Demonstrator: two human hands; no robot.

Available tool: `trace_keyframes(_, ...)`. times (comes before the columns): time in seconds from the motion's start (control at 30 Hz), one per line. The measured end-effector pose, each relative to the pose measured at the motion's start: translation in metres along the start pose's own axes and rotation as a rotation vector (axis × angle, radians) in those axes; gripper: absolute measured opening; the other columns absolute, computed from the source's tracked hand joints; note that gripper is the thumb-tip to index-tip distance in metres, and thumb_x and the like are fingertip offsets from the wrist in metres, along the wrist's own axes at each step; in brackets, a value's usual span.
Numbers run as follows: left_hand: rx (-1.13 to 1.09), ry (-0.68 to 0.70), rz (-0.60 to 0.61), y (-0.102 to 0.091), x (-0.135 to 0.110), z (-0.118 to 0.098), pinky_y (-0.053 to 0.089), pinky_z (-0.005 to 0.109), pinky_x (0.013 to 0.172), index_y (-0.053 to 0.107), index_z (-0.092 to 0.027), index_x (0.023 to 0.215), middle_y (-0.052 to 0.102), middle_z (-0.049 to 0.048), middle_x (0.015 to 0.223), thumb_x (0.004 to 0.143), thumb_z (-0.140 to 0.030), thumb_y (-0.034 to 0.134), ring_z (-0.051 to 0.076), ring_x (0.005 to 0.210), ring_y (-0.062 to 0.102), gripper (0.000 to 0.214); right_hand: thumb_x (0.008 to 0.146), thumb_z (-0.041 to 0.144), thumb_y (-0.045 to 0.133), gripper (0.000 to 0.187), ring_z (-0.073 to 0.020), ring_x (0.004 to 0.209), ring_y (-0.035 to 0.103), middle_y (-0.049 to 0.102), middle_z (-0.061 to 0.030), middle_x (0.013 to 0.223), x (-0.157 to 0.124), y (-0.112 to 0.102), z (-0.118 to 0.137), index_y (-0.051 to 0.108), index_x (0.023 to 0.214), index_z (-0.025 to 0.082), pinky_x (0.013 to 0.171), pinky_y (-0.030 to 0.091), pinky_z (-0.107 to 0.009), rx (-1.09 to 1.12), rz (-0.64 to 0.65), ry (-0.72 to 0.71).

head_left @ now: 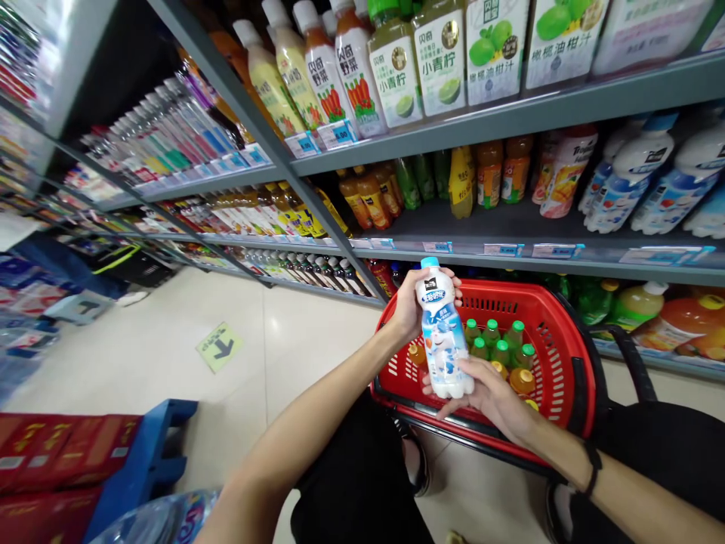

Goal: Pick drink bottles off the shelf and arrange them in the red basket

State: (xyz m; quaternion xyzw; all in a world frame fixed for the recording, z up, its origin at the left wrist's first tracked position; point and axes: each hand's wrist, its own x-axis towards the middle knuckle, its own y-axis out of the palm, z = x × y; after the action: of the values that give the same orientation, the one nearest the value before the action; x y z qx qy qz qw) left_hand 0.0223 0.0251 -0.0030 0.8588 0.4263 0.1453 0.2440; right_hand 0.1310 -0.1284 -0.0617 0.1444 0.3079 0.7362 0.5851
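Observation:
A white and blue plastic drink bottle [445, 332] with a light blue cap is held up over the red shopping basket [558, 302]. Near its neck, my left hand [408, 302] is closed around the bottle, fingertips showing on the far side. Lower down, my right hand [490, 393] grips the bottle's base between thumb and fingers. Inside the basket stand several green-capped bottles [500, 352], with orange juice bottles [522, 381] beside them. The held bottle hides part of the basket's contents.
Drink shelves [510, 125] run along the front and off to the left. Similar white and blue bottles [631, 181] stand on the middle shelf at right. Red cartons [62, 453] sit by a blue pallet [141, 461] at lower left. A floor sticker [220, 347] shows an arrow.

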Motion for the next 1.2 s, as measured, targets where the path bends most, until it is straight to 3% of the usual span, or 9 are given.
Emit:
trace_keyframes(0.1, -0.066, 0.011, -0.023, -0.002, 0.0, -0.003, 0.062, 0.036, 0.075, 0.073, -0.008, 0.095, 0.076, 0.0142, 0.089, 0.081, -0.068, 0.055, 0.024, 0.074, 0.073, 0.065, 0.076, 0.058, 0.088, 0.055, -0.0257, 0.094, 0.073, 0.074, -0.0105, 0.105, 0.001, 0.003, -0.001, 0.071, 0.106, 0.016, 0.07, 0.063, -0.034, -0.1, -0.068, -0.077)
trace_keyframes(0.2, -0.093, 0.027, -0.043, -0.004, 0.001, -0.004, 0.062, 0.039, 0.081, 0.074, -0.008, 0.094, 0.076, 0.0157, 0.09, 0.085, -0.07, 0.046, 0.025, 0.076, 0.074, 0.069, 0.073, 0.059, 0.09, 0.062, -0.0229, 0.087, 0.075, 0.075, -0.0102, 0.104, 0.003, 0.001, -0.004, 0.07, 0.111, 0.015, 0.066, 0.06, -0.029, -0.162, -0.151, -0.115)
trace_keyframes(0.37, -0.063, 0.055, -0.056, -0.006, 0.003, -0.003, 0.062, 0.037, 0.078, 0.074, -0.007, 0.093, 0.076, 0.0173, 0.091, 0.087, -0.07, 0.045, 0.025, 0.079, 0.073, 0.07, 0.077, 0.06, 0.086, 0.067, -0.0229, 0.079, 0.077, 0.077, -0.0111, 0.105, 0.006, -0.004, -0.005, 0.061, 0.122, 0.016, 0.058, 0.054, -0.026, -0.163, -0.256, -0.156)
trace_keyframes(0.57, -0.049, 0.028, 0.046, -0.009, 0.002, 0.0, 0.06, 0.036, 0.076, 0.074, -0.007, 0.096, 0.074, 0.0149, 0.091, 0.081, -0.077, 0.052, 0.024, 0.075, 0.071, 0.075, 0.062, 0.053, 0.095, 0.072, -0.0157, 0.057, 0.066, 0.073, -0.0029, 0.087, 0.005, -0.001, -0.003, 0.053, 0.111, 0.019, 0.046, 0.052, -0.026, -0.314, -0.396, -0.226)
trace_keyframes(0.83, -0.022, 0.017, 0.103, -0.007, 0.002, 0.0, 0.059, 0.034, 0.072, 0.073, -0.008, 0.092, 0.073, 0.0155, 0.087, 0.085, -0.077, 0.041, 0.023, 0.073, 0.069, 0.076, 0.073, 0.043, 0.089, 0.064, -0.0148, 0.043, 0.057, 0.069, 0.0023, 0.077, 0.006, -0.009, -0.013, 0.047, 0.117, 0.023, 0.042, 0.053, -0.031, -0.465, -0.45, -0.321)
trace_keyframes(1.07, -0.018, -0.02, 0.096, -0.007, 0.004, 0.001, 0.059, 0.035, 0.071, 0.073, -0.011, 0.091, 0.075, 0.016, 0.085, 0.083, -0.079, 0.039, 0.027, 0.08, 0.073, 0.077, 0.062, 0.035, 0.096, 0.068, -0.0186, 0.065, 0.067, 0.071, -0.0059, 0.105, 0.005, -0.009, -0.01, 0.057, 0.117, 0.025, 0.05, 0.056, -0.03, -0.467, -0.573, -0.412)
trace_keyframes(1.2, 0.017, -0.042, 0.106, -0.009, 0.004, 0.0, 0.059, 0.036, 0.074, 0.073, -0.01, 0.096, 0.077, 0.0169, 0.091, 0.083, -0.079, 0.041, 0.027, 0.082, 0.074, 0.077, 0.062, 0.036, 0.096, 0.073, -0.0134, 0.048, 0.057, 0.069, -0.0025, 0.098, 0.006, -0.011, -0.011, 0.054, 0.119, 0.025, 0.04, 0.05, -0.03, -0.359, -0.525, -0.321)
